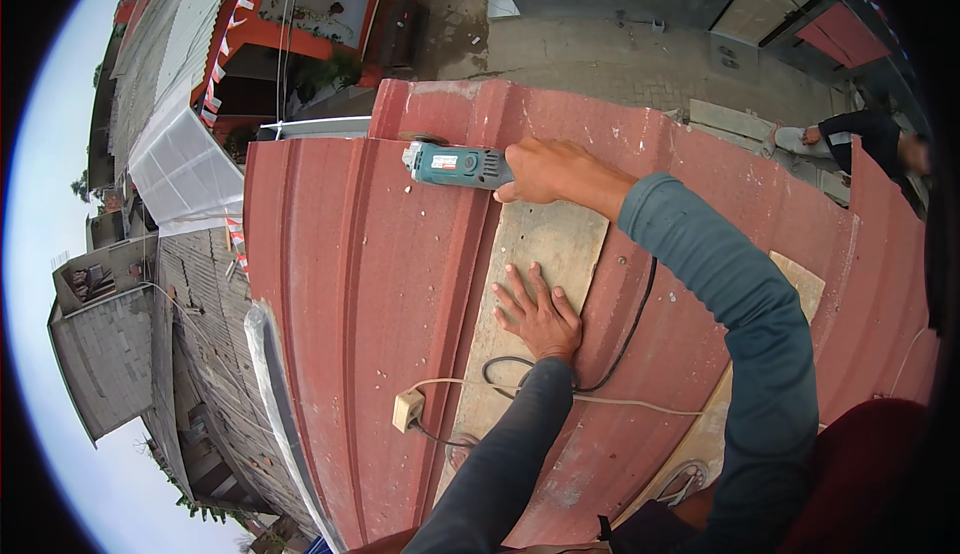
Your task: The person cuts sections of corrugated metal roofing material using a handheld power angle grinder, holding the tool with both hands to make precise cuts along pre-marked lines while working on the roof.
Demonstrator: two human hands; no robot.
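Observation:
My right hand [541, 170] is wrapped round the rear of a teal angle grinder [455, 166]. Its disc [425, 139] sits at the far edge of the red corrugated metal roofing [415, 274]; whether it touches the metal I cannot tell. Fingers spread, my left hand [541, 316] lies flat on a wooden plank [545, 239] that rests across the roofing. A black cord [640, 319] loops close to my left wrist. Beside the plank, a cream socket block [407, 409] lies on the metal with a plug in it.
A pale extension cable [640, 403] crosses below my left wrist. Another plank [797, 282] lies to the right. Past the roof's far edge, the paved ground [570, 64] is well below. A person in dark clothes [868, 144] is at the far right. Lower roofs [215, 324] stand to the left.

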